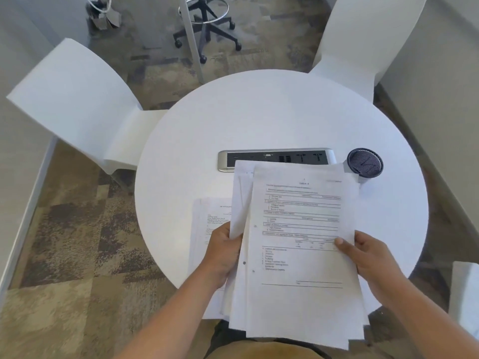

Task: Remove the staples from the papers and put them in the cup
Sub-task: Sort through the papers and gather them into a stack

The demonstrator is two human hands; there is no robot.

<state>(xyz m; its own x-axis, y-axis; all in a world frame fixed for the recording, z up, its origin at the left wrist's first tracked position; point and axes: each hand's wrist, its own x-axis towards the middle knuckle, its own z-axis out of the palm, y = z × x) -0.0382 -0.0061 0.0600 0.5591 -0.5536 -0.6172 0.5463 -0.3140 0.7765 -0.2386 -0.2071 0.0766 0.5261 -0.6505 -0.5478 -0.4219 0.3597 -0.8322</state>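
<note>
White round counter (259,120) carries everything. Paper stack (298,255) held above its near edge, long axis running away from the person, printed side up, top edge just short of the power strip (274,159). Left hand (223,255) grips the stack's left edge, right hand (368,260) its right edge, thumb on top. More sheets (207,229) lie flat left of the stack. Dark cup (365,163) right of the strip; contents unclear.

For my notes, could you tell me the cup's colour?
Dark navy cup, seen in the head view.
</note>
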